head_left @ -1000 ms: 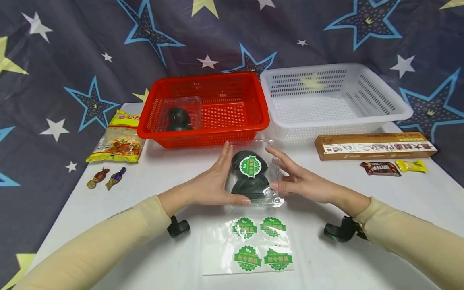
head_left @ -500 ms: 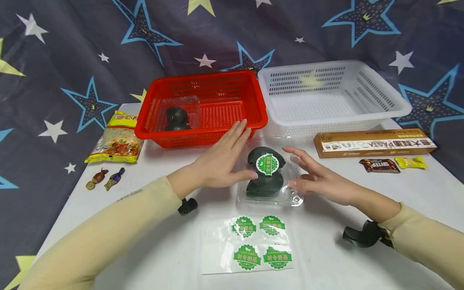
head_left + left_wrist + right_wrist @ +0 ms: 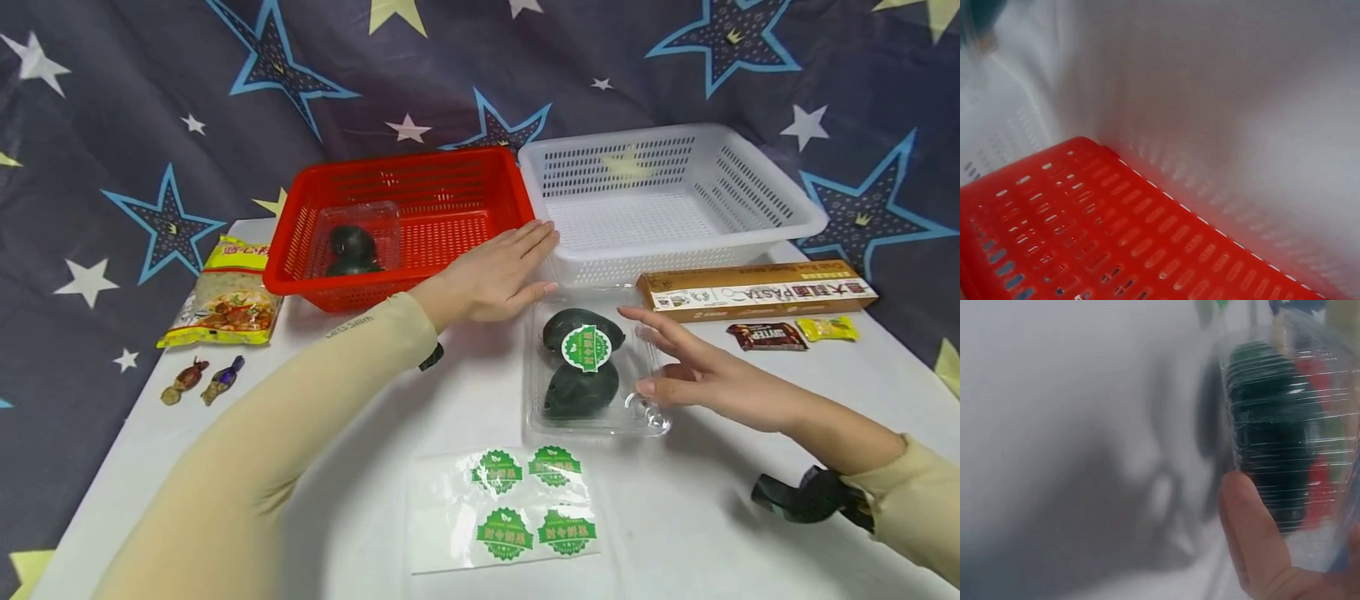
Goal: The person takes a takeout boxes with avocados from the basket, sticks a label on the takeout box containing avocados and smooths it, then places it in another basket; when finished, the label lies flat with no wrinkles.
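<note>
A clear plastic clamshell box [image 3: 551, 415] holds two dark green, avocado-shaped fruits [image 3: 581, 390], with a round green-and-white sticker [image 3: 587, 348] on its lid. My right hand [image 3: 712, 379] grips the box's right side, its thumb and fingers also seen against the ribbed wall in the right wrist view. Fingers straight and together, my left hand [image 3: 498, 275] hovers in front of the red basket [image 3: 341, 296], near its right front corner. Nothing is held in it. Within that basket, on the left, sits a similar clear box [image 3: 390, 218] of dark green fruits.
A white basket [image 3: 675, 246] stands right of the red one. A sticker sheet [image 3: 450, 525] lies in front. At right are a pasta box [image 3: 757, 292], a brown bar [image 3: 768, 337] and a yellow packet [image 3: 827, 327]. A food bag [image 3: 221, 296] and wrapped candies [image 3: 222, 381] lie left.
My left hand has let go of the clear box and moved up and right toward the baskets. The box has shifted right together with my right hand.
</note>
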{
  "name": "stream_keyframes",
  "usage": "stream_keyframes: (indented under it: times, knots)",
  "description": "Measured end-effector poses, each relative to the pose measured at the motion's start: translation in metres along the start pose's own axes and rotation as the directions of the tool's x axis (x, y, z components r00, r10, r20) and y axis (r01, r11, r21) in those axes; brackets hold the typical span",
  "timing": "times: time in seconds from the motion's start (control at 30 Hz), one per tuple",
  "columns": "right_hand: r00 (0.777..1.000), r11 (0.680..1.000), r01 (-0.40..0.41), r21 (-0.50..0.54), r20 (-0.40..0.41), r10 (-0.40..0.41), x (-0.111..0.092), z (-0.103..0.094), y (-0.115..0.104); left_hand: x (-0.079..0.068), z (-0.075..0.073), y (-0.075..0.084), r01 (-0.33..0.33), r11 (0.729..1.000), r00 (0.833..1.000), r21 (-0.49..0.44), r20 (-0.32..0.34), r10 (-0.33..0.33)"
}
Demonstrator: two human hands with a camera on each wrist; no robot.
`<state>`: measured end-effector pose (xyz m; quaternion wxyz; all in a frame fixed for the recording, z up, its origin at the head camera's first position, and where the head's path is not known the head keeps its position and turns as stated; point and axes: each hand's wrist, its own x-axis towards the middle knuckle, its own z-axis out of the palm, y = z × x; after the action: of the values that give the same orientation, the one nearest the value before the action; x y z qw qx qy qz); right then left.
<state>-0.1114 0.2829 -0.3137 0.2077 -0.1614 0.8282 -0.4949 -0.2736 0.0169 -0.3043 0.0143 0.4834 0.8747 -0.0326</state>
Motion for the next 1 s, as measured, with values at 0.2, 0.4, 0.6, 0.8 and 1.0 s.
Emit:
stream_keyframes:
  times: [0.2, 0.4, 0.6, 0.8, 1.0]
  knots:
    - [1.000, 0.998, -0.018, -0.058, -0.004, 0.018, -0.017, -0.032, -0.007, 0.000, 0.001, -0.003, -0.021, 0.999, 1.000, -0.030, -0.023, 0.021]
    - [0.990, 0.991, -0.115, -0.071, -0.091, 0.108, -0.028, -0.094, -0.013, 0.001, 0.001, -0.002, -0.004, 1.000, 1.000, -0.006, 0.005, 0.004]
    - [0.963, 0.979, -0.158, -0.129, -0.241, 0.123, -0.005, -0.152, -0.036, 0.000, 0.001, -0.001, 0.018, 0.999, 1.000, 0.032, 0.023, -0.019]
    - [0.979, 0.990, -0.091, -0.111, -0.194, 0.068, 0.045, -0.171, -0.039, -0.002, 0.004, -0.002, 0.013, 1.000, 1.000, 0.017, 0.024, -0.014]
    - [0.977, 0.990, -0.138, -0.008, -0.163, 0.135, 0.093, -0.171, -0.031, -0.003, 0.002, 0.000, -0.002, 1.000, 1.000, 0.010, 0.010, 0.002]
